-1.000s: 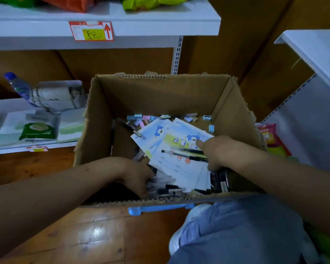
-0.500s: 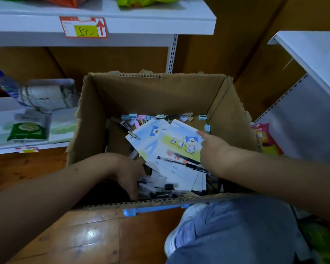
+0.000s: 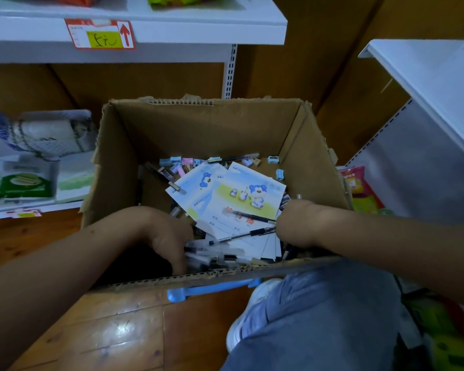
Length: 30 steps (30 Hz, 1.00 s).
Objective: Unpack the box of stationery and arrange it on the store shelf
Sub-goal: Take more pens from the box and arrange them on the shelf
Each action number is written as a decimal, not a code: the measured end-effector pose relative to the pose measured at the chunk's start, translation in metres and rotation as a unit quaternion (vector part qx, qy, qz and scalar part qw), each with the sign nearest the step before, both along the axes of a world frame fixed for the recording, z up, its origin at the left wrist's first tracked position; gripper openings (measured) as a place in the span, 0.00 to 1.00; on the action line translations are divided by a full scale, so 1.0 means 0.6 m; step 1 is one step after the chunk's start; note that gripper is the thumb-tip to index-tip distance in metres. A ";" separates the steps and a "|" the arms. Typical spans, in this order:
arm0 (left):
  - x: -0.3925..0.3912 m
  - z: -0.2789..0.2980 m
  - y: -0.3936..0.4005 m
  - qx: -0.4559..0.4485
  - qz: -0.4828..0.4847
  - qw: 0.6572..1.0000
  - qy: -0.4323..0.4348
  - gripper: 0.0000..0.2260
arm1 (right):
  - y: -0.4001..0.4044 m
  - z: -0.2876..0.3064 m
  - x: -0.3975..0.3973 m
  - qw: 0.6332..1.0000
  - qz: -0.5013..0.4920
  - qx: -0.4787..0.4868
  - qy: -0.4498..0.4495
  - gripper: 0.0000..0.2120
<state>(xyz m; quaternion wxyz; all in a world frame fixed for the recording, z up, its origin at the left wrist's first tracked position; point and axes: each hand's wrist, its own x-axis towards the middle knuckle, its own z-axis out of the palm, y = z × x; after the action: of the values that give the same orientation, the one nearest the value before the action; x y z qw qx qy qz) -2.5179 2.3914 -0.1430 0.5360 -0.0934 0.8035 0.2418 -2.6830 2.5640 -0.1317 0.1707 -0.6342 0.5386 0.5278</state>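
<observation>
Price tag (red arrow, yellow handwriting) on shelf

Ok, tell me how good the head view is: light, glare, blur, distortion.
Head view: dim overall, with the near-left corner of the cardboard box lost in shadow under the left hand; a glare patch on the wooden floor; motion blur on the wrapped goods at left; wide-angle bending of the upper shelf edge; the notebooks stay fairly sharp.

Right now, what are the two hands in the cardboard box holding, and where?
The left hand curls over loose clear-barrelled pens at their near ends. The right hand touches the black pens on the bear-print notebook; its grip is hidden.
</observation>
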 end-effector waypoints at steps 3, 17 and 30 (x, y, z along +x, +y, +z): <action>-0.001 0.006 -0.004 -0.017 0.027 0.999 0.033 0.13 | 0.006 0.016 -0.010 0.998 0.004 -0.059 -0.027 0.09; 0.002 0.016 -0.037 -0.035 0.148 0.971 0.183 0.08 | 0.017 0.012 -0.001 0.984 -0.083 -0.147 0.059 0.18; 0.000 0.032 -0.043 0.003 0.261 0.920 0.293 0.09 | 0.002 0.047 -0.005 0.970 -0.097 -0.202 0.095 0.10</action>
<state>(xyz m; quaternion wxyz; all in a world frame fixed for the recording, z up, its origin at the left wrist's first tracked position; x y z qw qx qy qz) -2.5181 2.3656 -0.1236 0.1953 -0.2231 0.8709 0.3919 -2.6859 2.5654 -0.1036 0.0373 -0.5472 0.7069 0.4467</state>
